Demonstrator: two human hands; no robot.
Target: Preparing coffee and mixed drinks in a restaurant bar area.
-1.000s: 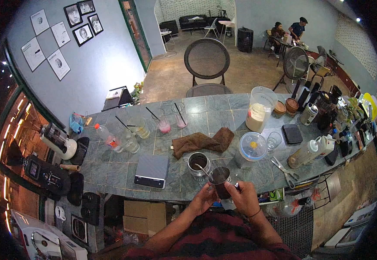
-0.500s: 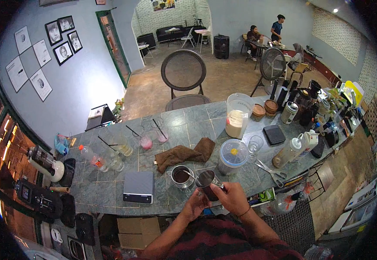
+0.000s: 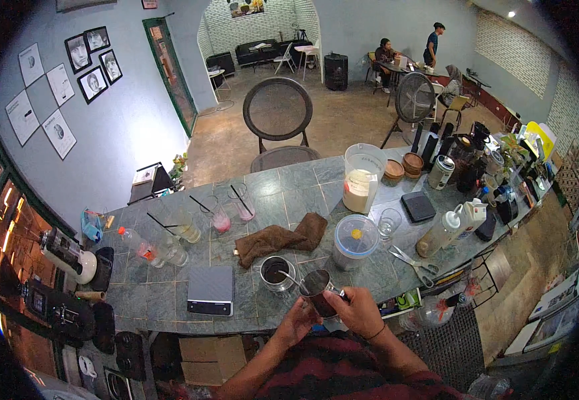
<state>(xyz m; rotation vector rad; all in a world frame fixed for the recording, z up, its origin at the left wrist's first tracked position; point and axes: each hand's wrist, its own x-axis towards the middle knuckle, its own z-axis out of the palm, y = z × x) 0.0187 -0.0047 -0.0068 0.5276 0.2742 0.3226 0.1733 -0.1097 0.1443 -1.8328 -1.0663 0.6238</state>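
Observation:
Close to the counter's near edge, my right hand (image 3: 357,313) is closed round the handle of a small dark metal pitcher (image 3: 315,285). My left hand (image 3: 299,323) is cupped against the pitcher's lower left side, its fingers partly hidden. From the pitcher's left side a thin, pale curved piece, apparently a spout, reaches over a round metal pot (image 3: 268,280). That pot stands upright on the counter with dark contents inside; whether anything flows into it I cannot tell. A brown cloth (image 3: 281,241) lies crumpled just beyond the pot.
A flat grey scale (image 3: 210,291) lies left of the pot. Right of the cloth stand a blue-lidded tub (image 3: 356,243), a tall measuring jug (image 3: 363,183), a glass (image 3: 389,223) and scissors (image 3: 415,265). Used glasses with straws and a red-capped bottle (image 3: 139,248) stand at the left.
The view has shifted slightly. My hands still hold the pitcher beside the pot, and it appears to lean a little more to the left. The pot's inside looks darker.

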